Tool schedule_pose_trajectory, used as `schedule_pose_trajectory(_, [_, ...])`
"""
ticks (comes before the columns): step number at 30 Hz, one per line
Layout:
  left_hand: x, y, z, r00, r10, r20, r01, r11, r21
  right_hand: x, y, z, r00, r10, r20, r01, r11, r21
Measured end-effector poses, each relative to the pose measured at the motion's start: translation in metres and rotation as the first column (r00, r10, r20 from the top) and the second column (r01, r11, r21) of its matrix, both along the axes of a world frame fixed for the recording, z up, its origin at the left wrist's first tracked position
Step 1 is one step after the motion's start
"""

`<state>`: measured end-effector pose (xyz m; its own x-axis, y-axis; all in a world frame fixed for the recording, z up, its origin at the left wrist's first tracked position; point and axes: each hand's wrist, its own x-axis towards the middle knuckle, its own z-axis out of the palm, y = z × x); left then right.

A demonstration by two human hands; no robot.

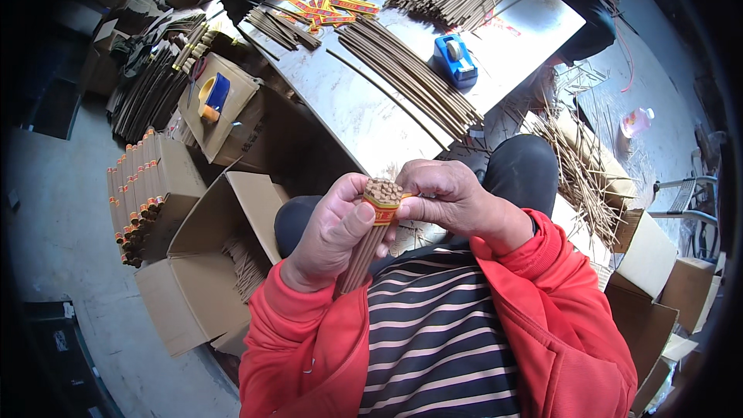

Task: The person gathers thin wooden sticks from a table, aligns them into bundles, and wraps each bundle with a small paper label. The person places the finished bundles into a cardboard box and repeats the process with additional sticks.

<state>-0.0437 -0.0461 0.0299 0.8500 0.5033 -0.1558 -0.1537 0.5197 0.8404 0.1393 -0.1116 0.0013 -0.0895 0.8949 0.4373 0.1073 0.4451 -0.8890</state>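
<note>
Head view: beyond the hands, the metal bench [364, 120] is carrying loose rows of brown sticks [410, 73], a blue tape dispenser [455, 58] and red-and-yellow paper labels [329, 6]. To the left of the hands, an open cardboard box [205, 279] is standing on the floor, with finished wrapped bundles [138, 197] stacked beside it. Both hands are closing on one bundle of incense sticks [370, 244], held upright just in front of the chest. The left hand [334, 232] is gripping the bundle around its upper part, thumb pressing on the red-and-yellow band [385, 209]. The right hand [449, 197] is pinching the band's edge from the other side. Judged from this: the band is sitting close to the tips, so the grip should stay firm and the stick ends level while the band is being pressed flat and snug.
</note>
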Motion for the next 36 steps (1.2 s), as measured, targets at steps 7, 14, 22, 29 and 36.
schedule_pose_trajectory(7, [-0.002, 0.008, -0.007, 0.974, -0.190, 0.125, 0.205, 0.971, -0.125, -0.001, 0.003, 0.002, 0.992, 0.034, -0.118, -0.037, 0.999, -0.029])
schedule_pose_trajectory(14, [0.003, 0.012, -0.007, 0.916, -0.327, 0.235, 0.385, 0.881, -0.274, 0.007, 0.015, 0.007, 0.991, 0.127, 0.035, -0.131, 0.974, 0.183])
schedule_pose_trajectory(22, [0.000, 0.003, 0.000, 0.990, 0.003, -0.142, 0.043, 0.947, 0.318, 0.002, 0.007, 0.007, 0.997, -0.075, -0.007, 0.075, 0.997, 0.012])
schedule_pose_trajectory(29, [0.007, 0.007, 0.013, 0.954, -0.063, -0.292, 0.175, 0.911, 0.374, 0.005, 0.007, 0.004, 0.990, -0.141, 0.002, 0.140, 0.988, -0.066])
schedule_pose_trajectory(36, [0.017, 0.008, -0.002, 0.962, -0.036, -0.271, 0.091, 0.976, 0.196, 0.018, 0.013, -0.002, 0.993, -0.080, -0.091, 0.067, 0.987, -0.147])
